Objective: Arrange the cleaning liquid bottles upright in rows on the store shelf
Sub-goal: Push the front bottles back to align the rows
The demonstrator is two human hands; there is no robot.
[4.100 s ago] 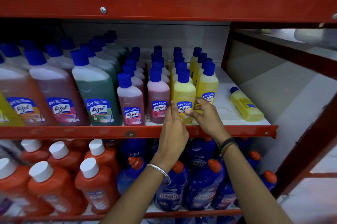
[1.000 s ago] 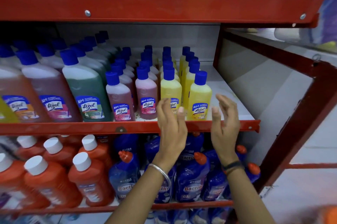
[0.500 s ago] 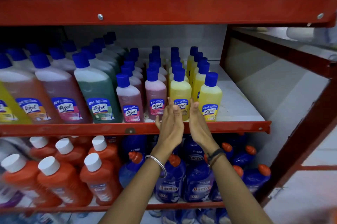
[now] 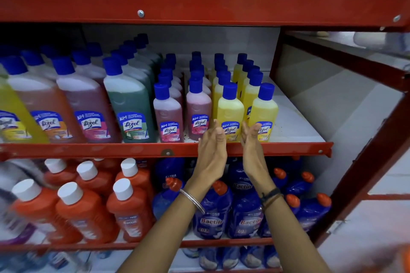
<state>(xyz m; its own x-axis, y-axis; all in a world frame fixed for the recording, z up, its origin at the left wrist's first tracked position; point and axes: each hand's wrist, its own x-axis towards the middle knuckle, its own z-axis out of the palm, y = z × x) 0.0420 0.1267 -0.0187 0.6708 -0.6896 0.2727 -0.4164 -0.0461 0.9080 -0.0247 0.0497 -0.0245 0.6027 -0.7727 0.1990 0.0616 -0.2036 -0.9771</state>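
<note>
Small cleaning liquid bottles with blue caps stand upright in rows on the middle shelf [image 4: 295, 130]: two pink rows, then two yellow rows. The front yellow bottle [image 4: 230, 108] of the left yellow row stands between my hands. Another front yellow bottle [image 4: 265, 108] stands just right of it. My left hand [image 4: 211, 150] is raised in front of the shelf edge, fingers straight, palm facing right. My right hand [image 4: 251, 148] faces it, fingers slightly curled. Both hold nothing, and I cannot tell whether their fingertips touch the bottle.
Large bottles [image 4: 128, 104] in green, pink, orange and yellow fill the shelf's left part. Bare white shelf lies right of the yellow rows. Orange bottles [image 4: 84, 212] and blue bottles [image 4: 244, 210] stand on the shelf below. A red beam [image 4: 199, 4] runs overhead.
The yellow bottle that lay on its side at the right now stands at the front of the right yellow row. My hands drew together, then parted slightly around the left front yellow bottle.
</note>
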